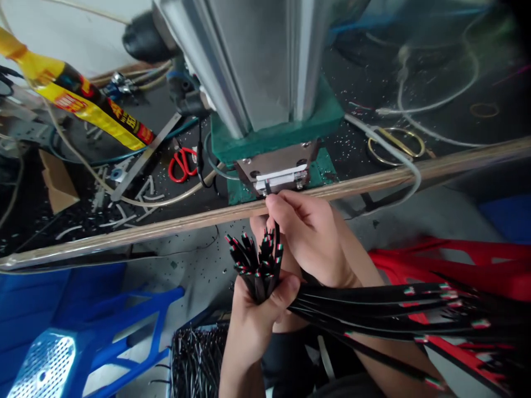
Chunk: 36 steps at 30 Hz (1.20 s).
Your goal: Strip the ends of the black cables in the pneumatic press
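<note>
My left hand (263, 307) is closed round a bundle of black cables (255, 260), whose cut ends show red, green and white wires. The long part of the bundle runs off to the right across my right forearm. Above it, my right hand (311, 235) pinches a single black cable (267, 189) between thumb and forefinger. That cable's tip is at the front slot of a bench press (276, 132) with a green plate and a metal jaw. Whether the tip is inside the jaw I cannot tell.
On the wood-edged bench (199, 221) lie red-handled scissors (182, 165), a steel ruler (145, 157), a yellow bottle (83, 99) and gold-handled scissors (396, 146). Below stand a blue stool (124, 331), a red stool (415, 257) and a crate of black cables (197, 362).
</note>
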{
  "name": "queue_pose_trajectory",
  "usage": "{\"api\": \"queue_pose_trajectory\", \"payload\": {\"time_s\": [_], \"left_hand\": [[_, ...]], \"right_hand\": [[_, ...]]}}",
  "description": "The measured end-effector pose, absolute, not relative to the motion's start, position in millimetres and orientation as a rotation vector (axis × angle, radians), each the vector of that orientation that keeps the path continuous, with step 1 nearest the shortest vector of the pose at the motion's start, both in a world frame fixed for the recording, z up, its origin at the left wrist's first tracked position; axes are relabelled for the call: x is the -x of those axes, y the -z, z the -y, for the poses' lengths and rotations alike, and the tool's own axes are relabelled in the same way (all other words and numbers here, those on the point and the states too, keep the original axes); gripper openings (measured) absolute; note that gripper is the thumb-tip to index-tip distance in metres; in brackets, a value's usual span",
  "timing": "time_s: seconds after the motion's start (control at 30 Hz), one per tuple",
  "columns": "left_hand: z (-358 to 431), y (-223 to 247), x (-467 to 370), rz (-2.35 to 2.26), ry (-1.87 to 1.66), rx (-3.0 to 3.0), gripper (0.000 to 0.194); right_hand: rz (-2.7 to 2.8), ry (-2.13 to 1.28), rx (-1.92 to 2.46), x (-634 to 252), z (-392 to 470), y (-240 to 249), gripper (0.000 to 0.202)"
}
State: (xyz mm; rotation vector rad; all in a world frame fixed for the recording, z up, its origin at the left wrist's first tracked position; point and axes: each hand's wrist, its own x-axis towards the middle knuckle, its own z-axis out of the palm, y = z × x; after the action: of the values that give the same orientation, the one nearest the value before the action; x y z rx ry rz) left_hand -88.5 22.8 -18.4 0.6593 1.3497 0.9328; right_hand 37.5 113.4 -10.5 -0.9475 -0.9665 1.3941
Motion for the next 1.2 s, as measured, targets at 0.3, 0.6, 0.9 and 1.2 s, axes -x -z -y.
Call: {"api": "queue_pose_trajectory", "payload": {"time_s": [0.3, 0.6, 0.9, 1.2], "left_hand": [[-27, 21, 90, -1.302, -1.012, -0.628, 0.025], [-30, 15, 92, -1.316, -1.006, -0.617, 0.028], [-29, 6, 86, -1.379, -0.994, -0.49, 0.032], [-32, 3, 83, -1.371, -1.034, -0.498, 0.02]], "right_hand": [[1.04, -1.276, 1.04, -37, -121, -2, 0.049], [0.909, -1.323, 1.047, -30, -126, -9, 0.055], [0.866, -1.337, 1.051, -28, -129, -12, 0.054], [0.843, -1.356, 1.033, -27, -126, -4, 0.05]]}}
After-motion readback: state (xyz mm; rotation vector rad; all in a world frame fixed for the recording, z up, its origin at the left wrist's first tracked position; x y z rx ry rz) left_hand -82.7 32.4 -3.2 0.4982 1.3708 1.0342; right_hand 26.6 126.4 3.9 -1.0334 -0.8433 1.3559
